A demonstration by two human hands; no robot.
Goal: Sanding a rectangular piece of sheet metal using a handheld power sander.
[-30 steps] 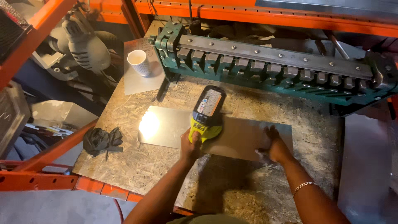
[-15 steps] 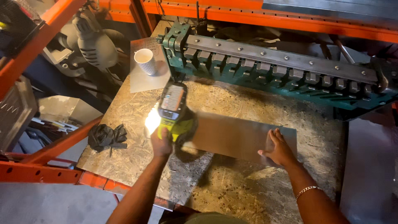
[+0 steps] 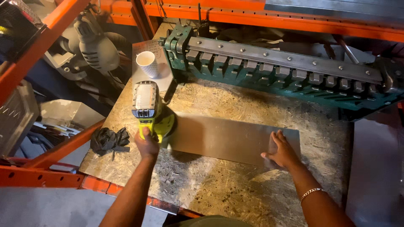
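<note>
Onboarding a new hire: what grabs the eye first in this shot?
The yellow-green cordless sander, gripped by the left hand at the left end of the steel sheet. The right hand presses flat on the sheet's right end. Behind, a green sheet-metal brake spans the chipboard bench.

I see a white cup (image 3: 148,63) standing near the end of a big green metal machine (image 3: 277,73) at the back of my wooden board table (image 3: 235,197). A black crumpled glove (image 3: 108,140) lies near the table's left edge, and orange bars (image 3: 252,17) run above
</note>
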